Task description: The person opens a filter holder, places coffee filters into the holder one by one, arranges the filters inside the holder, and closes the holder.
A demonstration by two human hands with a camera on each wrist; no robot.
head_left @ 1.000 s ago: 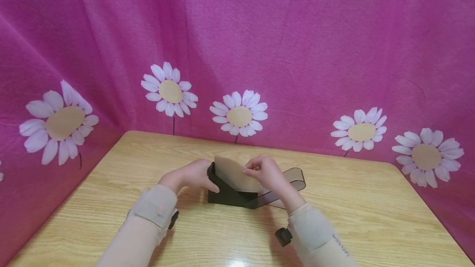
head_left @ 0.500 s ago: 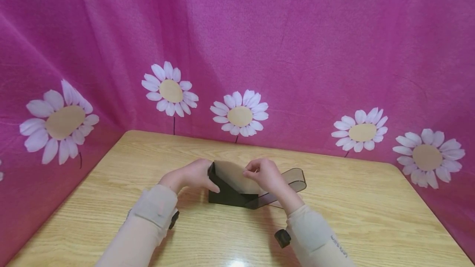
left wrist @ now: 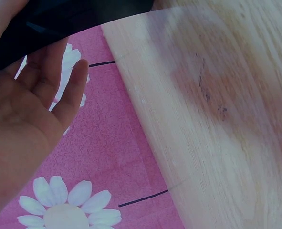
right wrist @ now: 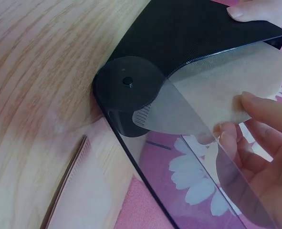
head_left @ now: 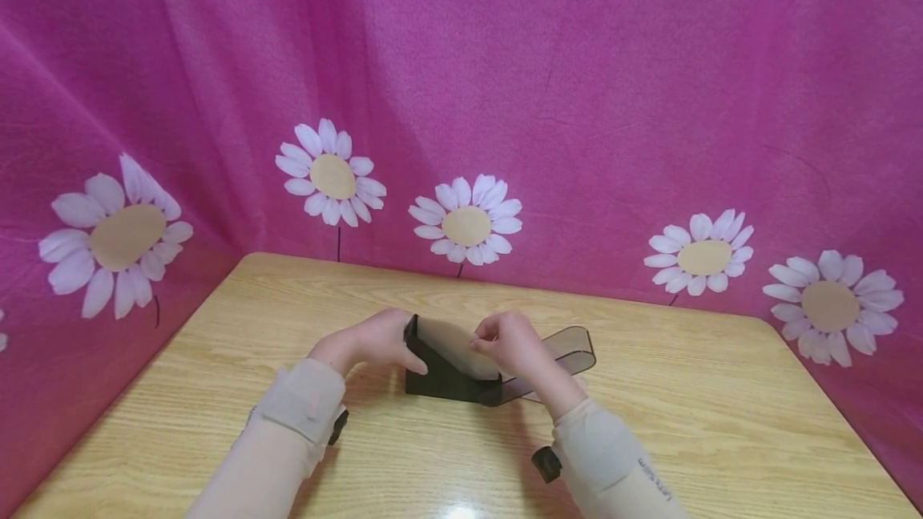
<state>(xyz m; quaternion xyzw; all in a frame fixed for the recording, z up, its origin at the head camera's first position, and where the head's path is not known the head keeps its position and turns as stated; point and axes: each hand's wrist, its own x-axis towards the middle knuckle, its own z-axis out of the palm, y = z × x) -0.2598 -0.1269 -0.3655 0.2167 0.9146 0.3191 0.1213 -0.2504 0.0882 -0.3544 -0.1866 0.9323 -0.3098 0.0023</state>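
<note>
A black box (head_left: 447,381) with a sloping open top stands on the table, its smoky see-through hinged lid (head_left: 579,340) swung out to the right. My left hand (head_left: 375,336) grips the box's left end, thumb on the near side. From the opening sticks a tan paper coffee filter (right wrist: 212,93), its crimped edge showing through the clear lid in the right wrist view. My right hand (head_left: 510,340) pinches the filter's upper edge between thumb and fingers. In the left wrist view the left hand (left wrist: 28,107) is under the dark box; how the fingers meet it is partly hidden.
Another pale sheet with a crimped edge (right wrist: 76,183) lies on the wooden table (head_left: 404,455) beneath the lid, mostly hidden in the head view. A pink cloth with daisies (head_left: 577,102) stands behind the table and at its sides.
The coffee filter has sunk lower into the box, and my right hand has come down slightly with it. My left hand and the box have stayed put.
</note>
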